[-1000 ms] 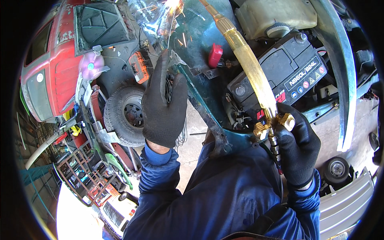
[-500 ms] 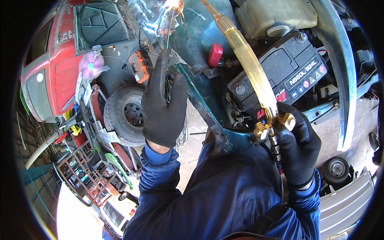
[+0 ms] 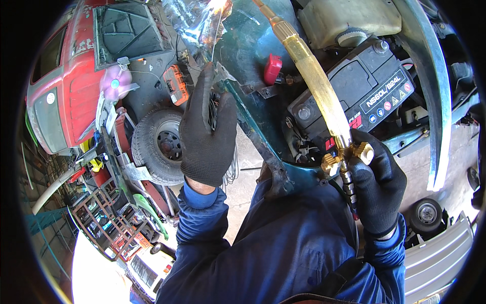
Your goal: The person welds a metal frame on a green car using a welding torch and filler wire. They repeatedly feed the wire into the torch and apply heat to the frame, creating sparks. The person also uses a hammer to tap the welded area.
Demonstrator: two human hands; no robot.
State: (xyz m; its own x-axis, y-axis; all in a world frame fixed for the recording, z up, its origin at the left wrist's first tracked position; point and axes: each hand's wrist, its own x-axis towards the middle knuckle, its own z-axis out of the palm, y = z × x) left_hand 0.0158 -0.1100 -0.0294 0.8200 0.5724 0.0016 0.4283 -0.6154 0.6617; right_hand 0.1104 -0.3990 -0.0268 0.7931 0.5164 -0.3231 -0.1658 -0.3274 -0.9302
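Note:
My right hand (image 3: 379, 190), in a black glove, is closed around the valve end of a brass gas torch (image 3: 311, 71). Two ridged knobs show beside its fingers. The torch slants up to the left, and its tip is beyond the top edge. My left hand (image 3: 206, 139), also gloved in black, holds a bundle of thin welding wire (image 3: 231, 169) between thumb and fingers. One strand (image 3: 217, 40) of it runs up to a bright orange glow (image 3: 218, 7) on bare, scorched metal. Around that spot is the dark teal car body panel (image 3: 255, 43).
Right of the torch sit a black car battery (image 3: 362, 96), a yellowed plastic reservoir (image 3: 349, 23) and a curved teal panel edge (image 3: 440, 111). A red plastic cap (image 3: 272, 69) lies near the torch. On the left are a tyre (image 3: 159, 147), an orange-black case (image 3: 175, 84) and a red vehicle (image 3: 76, 81).
Both hands, the torch and the wire keep nearly the same place. The glow at the top flickers slightly.

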